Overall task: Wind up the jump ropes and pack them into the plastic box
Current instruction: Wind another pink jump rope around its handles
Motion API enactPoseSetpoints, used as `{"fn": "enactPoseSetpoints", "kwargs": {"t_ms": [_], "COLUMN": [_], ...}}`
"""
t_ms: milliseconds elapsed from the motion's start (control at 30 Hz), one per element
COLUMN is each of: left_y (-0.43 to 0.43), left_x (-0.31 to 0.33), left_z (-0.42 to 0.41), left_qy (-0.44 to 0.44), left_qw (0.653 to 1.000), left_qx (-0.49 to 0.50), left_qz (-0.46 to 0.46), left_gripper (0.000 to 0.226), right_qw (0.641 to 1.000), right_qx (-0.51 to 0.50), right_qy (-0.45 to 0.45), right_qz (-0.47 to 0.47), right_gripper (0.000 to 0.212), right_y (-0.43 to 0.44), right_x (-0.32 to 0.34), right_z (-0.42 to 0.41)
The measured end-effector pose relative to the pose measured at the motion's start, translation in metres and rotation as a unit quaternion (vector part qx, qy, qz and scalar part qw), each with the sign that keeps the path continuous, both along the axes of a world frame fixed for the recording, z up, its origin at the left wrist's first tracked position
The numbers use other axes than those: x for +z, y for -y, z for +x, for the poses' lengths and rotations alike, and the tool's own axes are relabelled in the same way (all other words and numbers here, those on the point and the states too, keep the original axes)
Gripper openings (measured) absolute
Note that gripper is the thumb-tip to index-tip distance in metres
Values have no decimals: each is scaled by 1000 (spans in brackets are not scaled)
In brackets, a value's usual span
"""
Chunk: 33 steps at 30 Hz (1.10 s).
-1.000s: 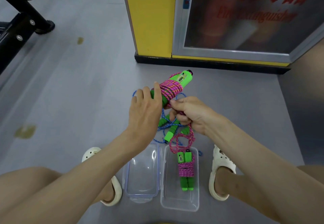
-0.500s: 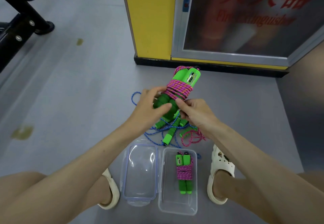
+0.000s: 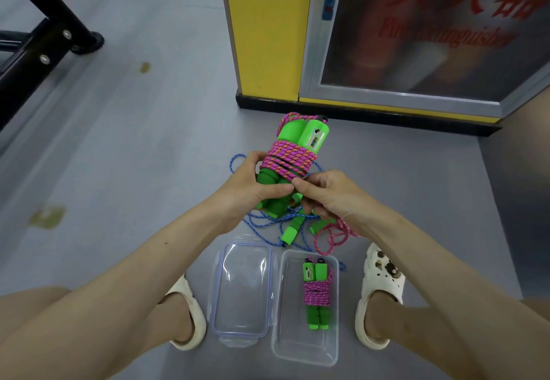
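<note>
Two wound ropes [image 3: 293, 161]; maybe two loose ropes [image 3: 290, 232]; one box [image 3: 303, 347]; one lid [image 3: 241, 290]

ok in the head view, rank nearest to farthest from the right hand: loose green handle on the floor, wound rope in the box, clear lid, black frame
1. Loose green handle: on the floor below the right hand, which pinches the pink rope.
2. Wound rope: lower down, in the plastic box.
3. Clear lid: left of the box.
4. Black frame: far upper left.

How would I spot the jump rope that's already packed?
Between the person's white clogs on the grey floor, a clear plastic box sits beside its lid. Inside lies a green-handled jump rope wound in pink cord; unlike the others, it is neither held nor loose.
</note>
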<state>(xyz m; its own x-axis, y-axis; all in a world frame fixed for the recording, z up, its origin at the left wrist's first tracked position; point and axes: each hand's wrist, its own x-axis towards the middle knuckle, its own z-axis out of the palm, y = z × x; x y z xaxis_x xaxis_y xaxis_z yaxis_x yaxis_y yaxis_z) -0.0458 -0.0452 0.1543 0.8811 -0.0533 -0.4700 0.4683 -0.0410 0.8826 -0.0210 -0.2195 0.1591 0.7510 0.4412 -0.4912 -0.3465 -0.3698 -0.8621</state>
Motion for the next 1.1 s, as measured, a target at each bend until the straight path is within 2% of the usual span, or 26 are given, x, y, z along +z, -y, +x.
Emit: {"fn": "enactPoseSetpoints", "kwargs": {"t_ms": [67, 133, 200, 267, 367, 467, 533, 633, 733, 800, 900, 967, 1033, 1100], "left_y": [-4, -5, -3, 1, 5, 5, 4, 3, 6, 9, 17, 22, 25, 26], "left_x": [-1, 0, 2, 2, -2, -5, -5, -3, -5, -6, -13, -18, -21, -24], "left_z": [3, 3, 2, 1, 1, 0, 0, -1, -4, -8, -12, -13, -12, -10], "left_qy": [38, 57, 97, 141, 158, 185, 197, 185, 216, 251, 360, 407, 410, 396], "left_qw": [997, 995, 983, 957, 918, 856, 841, 847, 814, 774, 667, 624, 618, 636], "left_qx": [-2, 3, -26, -57, -59, -54, -38, -26, -40, -61, -73, -78, -77, -82], "left_qz": [64, 87, 154, 248, 360, 479, 503, 498, 537, 579, 648, 663, 666, 657], "left_gripper": [64, 64, 63, 63, 65, 59, 54, 45, 39, 38, 40, 44, 45, 57], "right_qw": [999, 998, 997, 995, 992, 993, 993, 994, 995, 996, 993, 988, 985, 982], "right_qx": [10, 4, -2, -12, -24, -3, -1, -7, -20, -29, -67, -104, -127, -141], "right_qy": [2, 1, -4, -12, -12, -23, -35, -53, -59, -64, -95, -111, -108, -102], "right_qz": [-42, -65, -80, -97, -125, -118, -109, -95, -76, -55, 5, 38, 54, 68], "right_gripper": [24, 18, 18, 25, 32, 23, 21, 24, 27, 33, 57, 55, 56, 59], "right_y": [3, 4, 3, 0, -2, -2, 0, 3, 2, -2, -8, -11, -12, -11], "right_x": [-1, -2, -3, -4, -6, -4, -3, -4, -2, 1, 1, -2, -6, -8], "right_z": [3, 4, 5, 3, 4, 7, 8, 8, 5, 2, -1, -2, -3, -2]}}
